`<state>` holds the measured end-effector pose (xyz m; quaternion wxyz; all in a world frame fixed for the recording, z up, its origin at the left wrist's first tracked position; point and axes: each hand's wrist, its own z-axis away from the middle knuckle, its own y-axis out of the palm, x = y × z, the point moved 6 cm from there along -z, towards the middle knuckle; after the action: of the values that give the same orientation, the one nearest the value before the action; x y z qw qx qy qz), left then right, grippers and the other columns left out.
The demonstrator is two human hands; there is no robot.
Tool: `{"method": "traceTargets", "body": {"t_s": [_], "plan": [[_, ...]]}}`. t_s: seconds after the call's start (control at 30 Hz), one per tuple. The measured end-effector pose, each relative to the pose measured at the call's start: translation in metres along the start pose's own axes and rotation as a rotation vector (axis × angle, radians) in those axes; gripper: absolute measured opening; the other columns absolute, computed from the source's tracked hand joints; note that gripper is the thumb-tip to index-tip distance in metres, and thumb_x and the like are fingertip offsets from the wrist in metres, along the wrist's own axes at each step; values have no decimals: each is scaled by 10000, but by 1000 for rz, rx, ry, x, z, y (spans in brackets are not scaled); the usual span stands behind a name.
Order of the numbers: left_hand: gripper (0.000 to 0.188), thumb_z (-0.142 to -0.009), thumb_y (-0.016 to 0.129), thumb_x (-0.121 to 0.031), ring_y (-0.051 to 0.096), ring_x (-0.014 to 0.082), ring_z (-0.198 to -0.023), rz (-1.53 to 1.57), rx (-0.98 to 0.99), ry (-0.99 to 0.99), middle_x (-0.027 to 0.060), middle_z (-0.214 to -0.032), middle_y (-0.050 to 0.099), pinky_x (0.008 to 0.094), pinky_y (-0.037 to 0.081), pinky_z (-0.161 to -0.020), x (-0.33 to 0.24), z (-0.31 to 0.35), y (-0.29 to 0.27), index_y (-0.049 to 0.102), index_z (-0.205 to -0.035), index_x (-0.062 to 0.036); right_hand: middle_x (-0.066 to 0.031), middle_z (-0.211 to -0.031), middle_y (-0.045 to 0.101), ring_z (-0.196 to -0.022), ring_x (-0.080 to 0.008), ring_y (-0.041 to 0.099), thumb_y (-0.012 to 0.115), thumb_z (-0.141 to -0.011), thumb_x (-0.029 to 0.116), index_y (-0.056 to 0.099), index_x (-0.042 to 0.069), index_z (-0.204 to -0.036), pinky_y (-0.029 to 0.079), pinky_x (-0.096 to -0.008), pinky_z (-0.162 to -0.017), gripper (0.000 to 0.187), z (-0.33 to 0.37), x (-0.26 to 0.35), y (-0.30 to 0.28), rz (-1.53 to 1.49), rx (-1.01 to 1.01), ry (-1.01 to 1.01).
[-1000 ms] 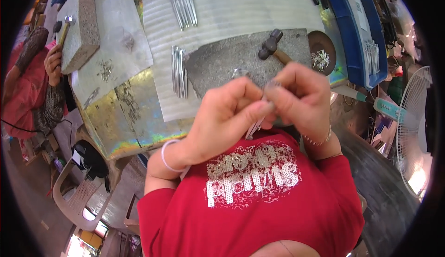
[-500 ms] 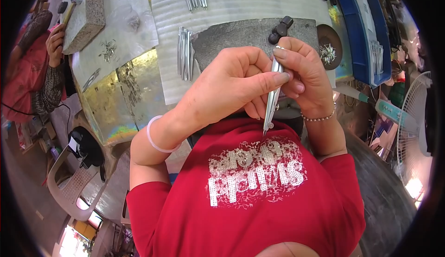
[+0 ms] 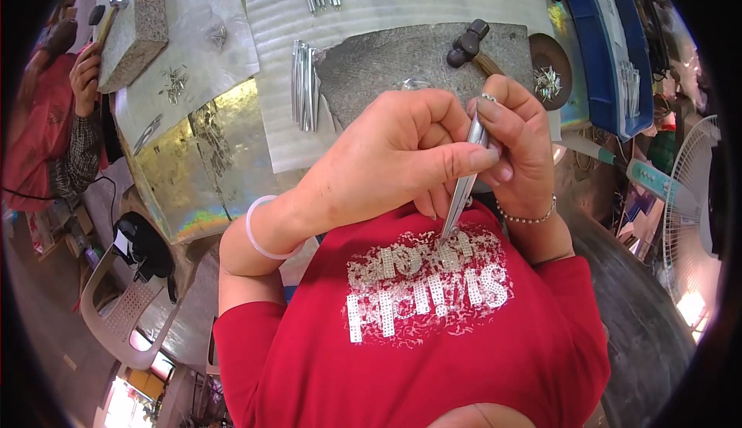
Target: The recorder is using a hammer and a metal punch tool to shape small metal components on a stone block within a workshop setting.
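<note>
One tool (image 3: 464, 185) is held in the wearer's two hands (image 3: 394, 142). Two hammers (image 3: 469, 44) are spotted, plus two stones (image 3: 386, 65), two bunches of strips (image 3: 304, 92) on the sheet (image 3: 276, 107), two bracelets (image 3: 249, 231), one bowl (image 3: 550, 48), one fan (image 3: 698, 165). Loose bits (image 3: 176, 84) can't really be counted, way too tiny.

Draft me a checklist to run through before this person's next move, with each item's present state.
1. Left hand gripping the silver piece: ok, thumb pressed along it.
2. Right hand at the piece's upper end: ok, thumb and finger are there.
3. Piece is one strip, not several: cannot tell, the fingers cover much of it.
4. Hammer out of both hands: ok, its head rests on the slab.
5. Bowl holding its silver bits: ok.
6. Co-worker's hand well apart from the work: ok, it is at far left.
</note>
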<state>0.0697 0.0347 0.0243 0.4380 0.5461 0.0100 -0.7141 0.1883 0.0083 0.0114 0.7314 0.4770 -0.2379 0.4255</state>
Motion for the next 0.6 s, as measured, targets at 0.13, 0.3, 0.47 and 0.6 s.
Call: {"method": "traceTargets", "body": {"t_s": [0.13, 0.3, 0.47, 0.6], "plan": [[226, -862, 642, -187, 577, 76, -481, 30, 3, -21, 34, -625, 591, 176, 447, -404, 7, -1, 1, 508, -847, -6, 9, -581, 487, -377, -17, 341, 578, -873, 105, 508, 69, -749, 252, -153, -326, 146, 2, -5, -2, -14, -9, 32], [199, -869, 630, -169, 575, 83, -475, 118, -21, -52, 37, -633, 593, 181, 448, -400, 15, -5, -2, 514, -857, -8, 11, -598, 494, -382, -14, 348, 581, -879, 115, 506, 71, -753, 257, -154, -327, 154, -4, -10, -5, -61, 16, 84], [223, -878, 619, -181, 580, 79, -530, 161, 0, -38, 63, -680, 617, 189, 455, -446, 16, -7, -2, 495, -873, 4, 12, -599, 499, -389, -15, 366, 581, -882, 126, 505, 71, -750, 267, -160, -333, 162, -7, -9, -7, -59, 18, 86], [198, -875, 613, -124, 576, 62, -641, 136, -9, 46, 42, -777, 611, 187, 478, -555, 19, 1, -4, 487, -965, 0, 2, -614, 530, -404, -25, 397, 572, -894, 158, 526, 70, -779, 292, -164, -367, 152, -12, 1, -4, 96, 76, 62]]}}
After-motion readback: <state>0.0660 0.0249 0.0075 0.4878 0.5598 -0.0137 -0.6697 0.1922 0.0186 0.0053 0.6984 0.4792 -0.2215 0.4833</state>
